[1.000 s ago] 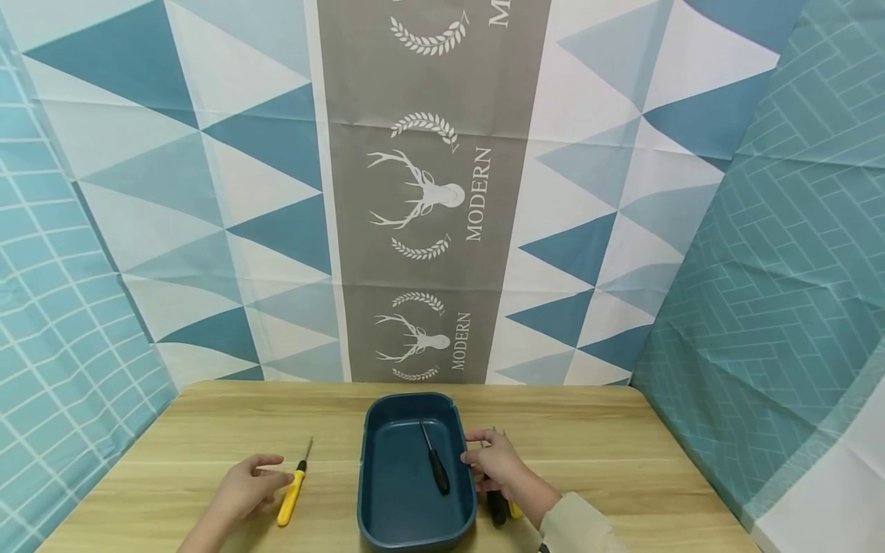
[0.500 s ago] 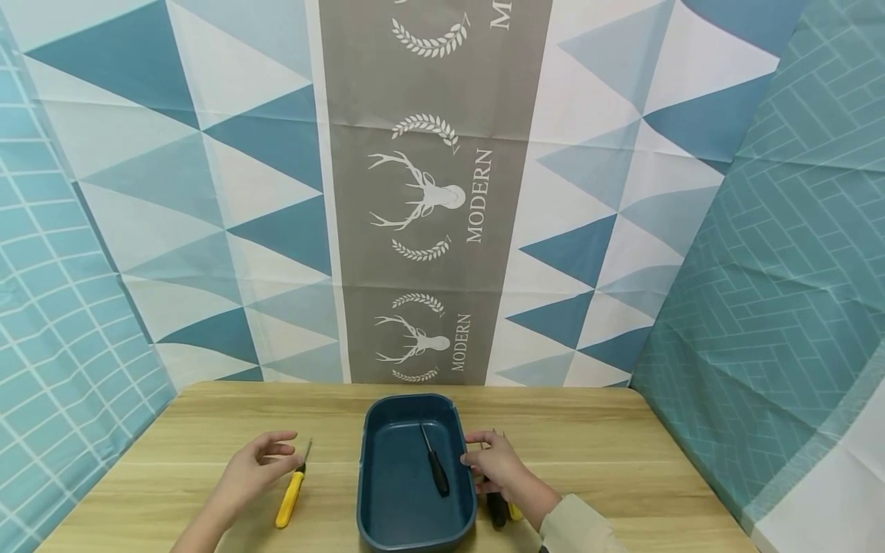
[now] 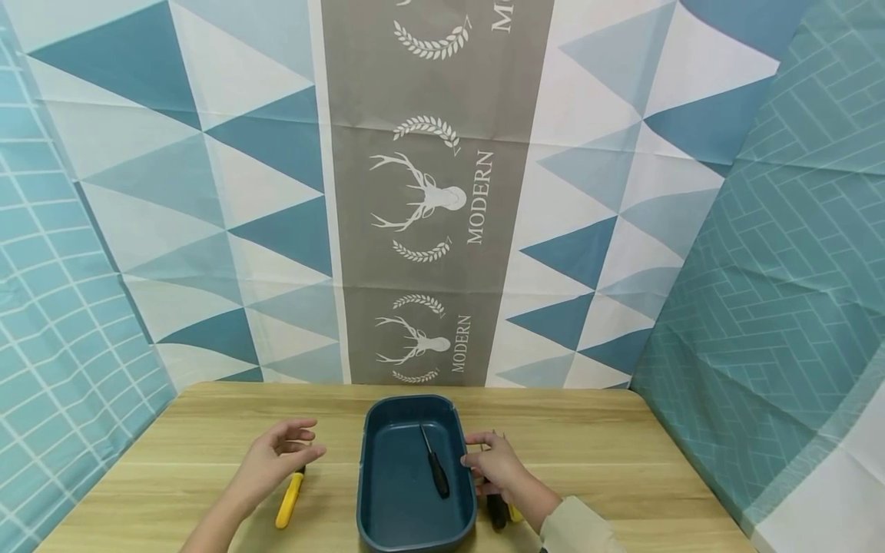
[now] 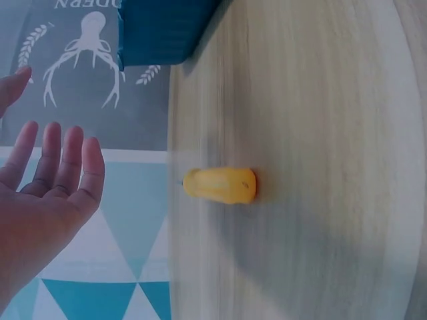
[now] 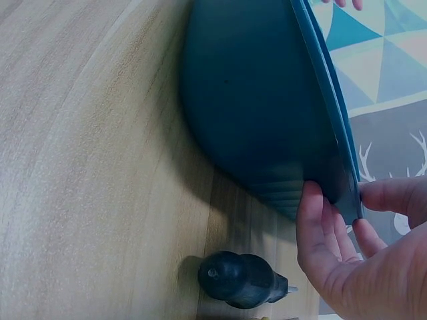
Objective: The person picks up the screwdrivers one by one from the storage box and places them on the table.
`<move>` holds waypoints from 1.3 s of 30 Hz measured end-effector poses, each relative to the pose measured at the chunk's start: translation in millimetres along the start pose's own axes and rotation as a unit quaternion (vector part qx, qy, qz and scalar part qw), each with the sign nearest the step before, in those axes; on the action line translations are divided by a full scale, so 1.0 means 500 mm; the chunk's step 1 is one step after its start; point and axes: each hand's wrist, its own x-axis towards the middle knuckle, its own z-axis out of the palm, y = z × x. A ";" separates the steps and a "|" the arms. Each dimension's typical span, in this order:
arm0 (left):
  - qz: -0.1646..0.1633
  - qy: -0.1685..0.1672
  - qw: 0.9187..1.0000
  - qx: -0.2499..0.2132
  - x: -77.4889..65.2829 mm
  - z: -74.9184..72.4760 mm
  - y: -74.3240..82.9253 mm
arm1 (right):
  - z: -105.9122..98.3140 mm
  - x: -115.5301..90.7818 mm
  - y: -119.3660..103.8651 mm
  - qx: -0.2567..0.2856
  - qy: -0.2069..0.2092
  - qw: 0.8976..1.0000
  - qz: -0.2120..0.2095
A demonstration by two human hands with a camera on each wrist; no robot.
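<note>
A dark blue plastic bin point(image 3: 394, 491) stands mid-table with a black-handled screwdriver point(image 3: 438, 475) lying in it. My right hand point(image 3: 501, 467) holds the bin's right rim; in the right wrist view the thumb and fingers point(image 5: 310, 227) pinch its wall from both sides. To the bin's left lies a yellow screwdriver point(image 3: 289, 504), its blade hidden from the head view by my left hand point(image 3: 276, 459). That hand hovers with fingers apart and holds nothing. In the left wrist view the yellow handle point(image 4: 220, 185) lies on the wood, apart from the fingers.
Right of the bin, partly under my right hand, lie another black-handled screwdriver point(image 3: 496, 512) and a yellow-handled tool point(image 3: 515, 512). The wooden table point(image 3: 588, 438) ends at a patterned cloth backdrop point(image 3: 422, 269), with cloth walls on both sides.
My left hand has moved forward, up and to the right, from beside the yellow screwdriver to above its blade end. The right hand and bin have stayed in place.
</note>
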 end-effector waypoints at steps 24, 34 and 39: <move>0.040 -0.007 0.999 -0.019 0.014 0.044 0.029 | 0.000 0.001 0.004 0.002 0.004 1.000 -0.001; 0.055 -0.013 0.998 -0.031 0.023 0.066 0.035 | -0.001 0.003 0.003 -0.007 0.008 1.000 0.000; 0.063 -0.014 0.997 -0.039 0.026 0.080 0.040 | 0.000 0.003 0.003 -0.006 0.007 1.000 0.003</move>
